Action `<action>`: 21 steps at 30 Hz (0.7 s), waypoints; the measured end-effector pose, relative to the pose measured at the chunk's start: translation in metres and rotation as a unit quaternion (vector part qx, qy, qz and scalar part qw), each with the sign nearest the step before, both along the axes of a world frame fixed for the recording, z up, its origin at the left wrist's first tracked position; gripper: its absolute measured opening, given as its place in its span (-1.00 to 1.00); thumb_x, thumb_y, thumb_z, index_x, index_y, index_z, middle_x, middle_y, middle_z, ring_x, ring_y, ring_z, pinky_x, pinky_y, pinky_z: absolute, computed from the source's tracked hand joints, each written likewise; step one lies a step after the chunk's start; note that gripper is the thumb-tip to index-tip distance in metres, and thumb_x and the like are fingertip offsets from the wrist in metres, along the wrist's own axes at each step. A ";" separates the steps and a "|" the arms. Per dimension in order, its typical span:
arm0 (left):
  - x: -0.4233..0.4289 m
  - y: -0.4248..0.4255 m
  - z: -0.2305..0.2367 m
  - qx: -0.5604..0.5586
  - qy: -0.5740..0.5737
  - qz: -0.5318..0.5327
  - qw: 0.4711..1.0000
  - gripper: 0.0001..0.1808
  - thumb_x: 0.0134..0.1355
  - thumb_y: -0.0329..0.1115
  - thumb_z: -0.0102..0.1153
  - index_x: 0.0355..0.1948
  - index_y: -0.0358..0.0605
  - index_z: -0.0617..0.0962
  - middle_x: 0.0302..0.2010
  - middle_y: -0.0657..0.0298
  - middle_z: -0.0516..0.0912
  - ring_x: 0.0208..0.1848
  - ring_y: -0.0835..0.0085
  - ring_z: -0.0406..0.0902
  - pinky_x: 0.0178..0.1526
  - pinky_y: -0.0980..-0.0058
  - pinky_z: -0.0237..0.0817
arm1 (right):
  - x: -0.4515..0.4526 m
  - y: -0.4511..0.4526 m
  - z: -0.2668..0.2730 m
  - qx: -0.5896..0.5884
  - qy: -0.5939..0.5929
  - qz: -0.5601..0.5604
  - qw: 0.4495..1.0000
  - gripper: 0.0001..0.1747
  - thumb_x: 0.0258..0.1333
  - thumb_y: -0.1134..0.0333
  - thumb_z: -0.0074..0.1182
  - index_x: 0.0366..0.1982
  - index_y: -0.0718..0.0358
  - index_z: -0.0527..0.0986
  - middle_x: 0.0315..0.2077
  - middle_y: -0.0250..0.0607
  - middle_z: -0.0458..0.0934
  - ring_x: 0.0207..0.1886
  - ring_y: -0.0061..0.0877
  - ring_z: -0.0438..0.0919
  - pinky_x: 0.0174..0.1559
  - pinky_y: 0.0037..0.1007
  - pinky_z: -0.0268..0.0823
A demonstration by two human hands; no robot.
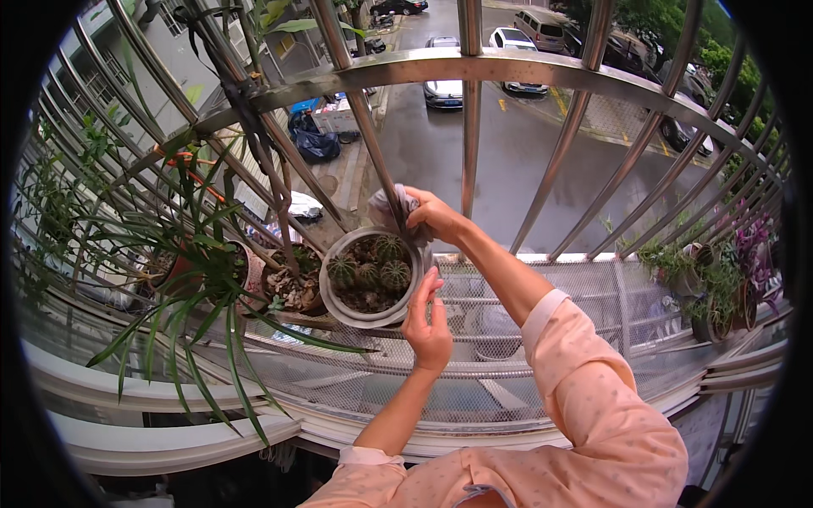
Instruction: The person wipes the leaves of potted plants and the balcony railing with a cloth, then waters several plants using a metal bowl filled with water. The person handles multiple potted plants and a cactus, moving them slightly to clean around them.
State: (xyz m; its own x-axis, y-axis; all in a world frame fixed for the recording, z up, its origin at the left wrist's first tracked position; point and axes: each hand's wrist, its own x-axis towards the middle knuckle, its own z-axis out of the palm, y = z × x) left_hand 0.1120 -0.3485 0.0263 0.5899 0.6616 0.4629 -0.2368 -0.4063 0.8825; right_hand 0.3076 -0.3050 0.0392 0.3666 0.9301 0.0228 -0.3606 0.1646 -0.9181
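Observation:
My right hand (438,216) grips a grey cloth (383,206), which is wrapped about the lower part of a vertical metal bar (375,143) of the window guard. Just below that bar stands a round light-grey flowerpot (360,319) holding several small ball cacti (395,274) in dark soil. Beside the pot's right rim, my left hand (429,330) is raised with its fingers stretched out and nothing in it. Whether its fingertips touch the rim, I cannot tell.
A perforated metal shelf (540,305) forms the cage's floor. Leftward, a long-leaved plant (216,279) spreads past a pot of woody-stemmed growth (293,286). More potted plants (705,279) line the right end. A horizontal rail (508,66) crosses the bars; parked cars (517,60) stand below.

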 end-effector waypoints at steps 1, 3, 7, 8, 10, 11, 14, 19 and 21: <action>0.001 0.003 0.009 0.019 -0.013 0.002 1.000 -0.53 0.10 -0.67 -0.13 0.08 -0.28 0.43 0.03 0.13 0.53 -0.06 0.35 0.54 -0.01 0.44 0.36 | 0.001 -0.002 0.016 0.018 0.005 0.006 1.000 -0.30 -0.36 0.67 -0.13 0.02 0.22 0.38 -0.34 -0.34 0.50 -0.35 -0.64 0.45 -0.40 -0.63 0.29; 0.004 0.013 0.026 0.026 -0.051 0.009 0.998 -0.52 0.10 -0.66 -0.11 0.10 -0.27 0.41 0.04 0.12 0.52 -0.01 0.34 0.51 0.02 0.44 0.32 | -0.005 -0.004 0.053 0.090 0.003 -0.004 0.996 -0.34 -0.30 0.62 -0.13 0.03 0.22 0.35 -0.37 -0.37 0.46 -0.39 -0.66 0.41 -0.40 -0.65 0.27; 0.014 0.040 0.065 0.052 -0.081 0.045 0.994 -0.49 0.10 -0.62 -0.09 0.14 -0.24 0.40 -0.01 0.13 0.53 -0.02 0.35 0.49 0.05 0.43 0.25 | -0.011 -0.004 0.113 0.195 -0.131 -0.071 0.969 -0.49 -0.18 0.55 -0.01 -0.06 0.27 0.28 -0.37 -0.37 0.38 -0.38 -0.64 0.34 -0.36 -0.62 0.23; 0.013 0.045 0.072 0.029 -0.087 0.033 0.995 -0.49 0.11 -0.64 -0.12 0.15 -0.28 0.37 0.08 0.14 0.47 0.04 0.38 0.43 0.11 0.45 0.19 | -0.017 -0.002 0.125 0.168 -0.169 -0.086 0.967 -0.54 -0.16 0.52 0.03 -0.10 0.27 0.28 -0.36 -0.34 0.37 -0.36 -0.60 0.34 -0.32 -0.58 0.23; 0.013 0.049 0.084 0.002 -0.101 0.017 0.995 -0.49 0.12 -0.66 -0.15 0.16 -0.30 0.34 0.16 0.16 0.40 0.11 0.42 0.38 0.16 0.48 0.15 | -0.027 -0.004 0.144 0.112 -0.246 -0.127 0.954 -0.60 -0.11 0.45 0.13 -0.18 0.28 0.28 -0.35 -0.26 0.36 -0.32 -0.52 0.33 -0.25 -0.50 0.23; 0.012 0.050 0.089 -0.001 -0.110 0.020 0.994 -0.49 0.12 -0.66 -0.15 0.16 -0.30 0.34 0.17 0.16 0.40 0.11 0.42 0.38 0.16 0.48 0.15 | -0.021 0.014 0.125 0.130 -0.406 -0.245 0.871 -0.59 -0.10 0.41 0.19 -0.22 0.30 0.26 -0.33 -0.10 0.35 -0.24 -0.28 0.34 -0.13 -0.35 0.22; 0.014 0.051 0.091 0.009 -0.129 0.038 0.991 -0.50 0.11 -0.64 -0.11 0.13 -0.25 0.38 0.15 0.18 0.43 0.07 0.41 0.42 0.08 0.47 0.21 | -0.017 0.033 0.100 0.152 -0.524 -0.392 0.741 -0.53 -0.05 0.45 0.17 -0.08 0.29 0.27 -0.18 -0.02 0.41 -0.14 -0.19 0.43 -0.10 -0.33 0.27; 0.001 0.068 0.081 0.047 -0.102 0.097 0.989 -0.50 0.09 -0.61 -0.06 0.11 -0.21 0.41 0.10 0.21 0.49 0.02 0.40 0.47 0.01 0.46 0.26 | -0.023 0.044 0.087 0.145 -0.477 -0.431 0.752 -0.47 -0.09 0.44 0.17 -0.04 0.26 0.26 -0.16 0.02 0.40 -0.13 -0.09 0.41 -0.07 -0.29 0.27; -0.011 0.081 0.084 0.055 -0.087 0.150 0.983 -0.50 0.07 -0.60 -0.06 0.11 -0.20 0.43 0.02 0.18 0.54 -0.02 0.38 0.49 0.00 0.44 0.27 | -0.024 0.037 0.082 0.111 -0.476 -0.408 0.771 -0.55 -0.13 0.47 0.15 -0.12 0.29 0.31 -0.23 0.02 0.43 -0.15 -0.05 0.42 -0.10 -0.24 0.28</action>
